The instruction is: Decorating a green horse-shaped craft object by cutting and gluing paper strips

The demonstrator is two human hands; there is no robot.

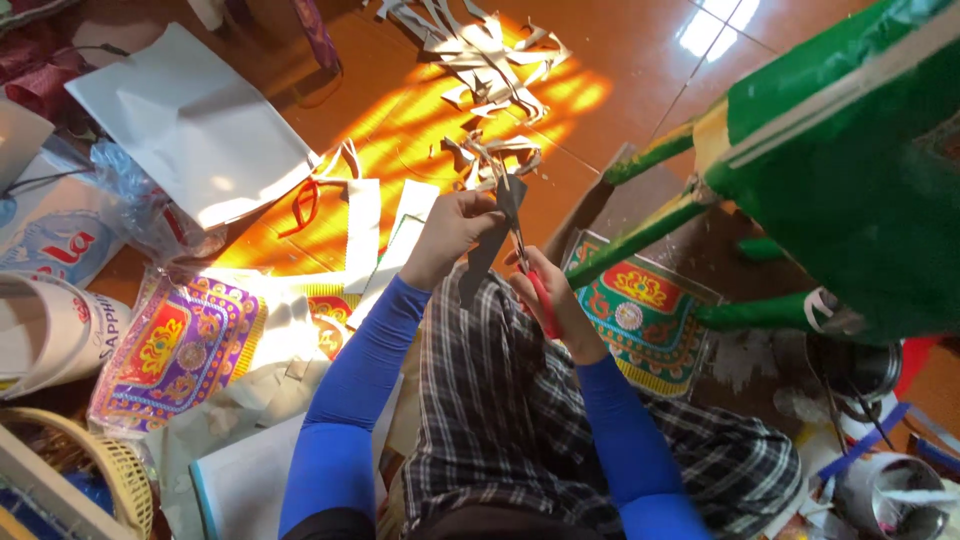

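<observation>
The cutting step looks to be in hand: the left hand (455,232) pinches the upper edge of a grey paper strip (490,250) between thumb and fingers, holding it up over the plaid-clad lap, while the right hand (548,295) has its fingers closed through the handles of red-handled scissors (528,272) whose blades meet the strip near its top. The strip hangs between both hands, above the orange floor (640,40), where a heap of paper cuttings (485,60) lies in a sunlit patch. A white sheet (190,120) lies off to the left, patterned sheets (180,345) nearby, a green frame (850,150) at right. By my judgement, the next snip calls for a taut hold on the strip and blades kept clear of the pinching fingertips
</observation>
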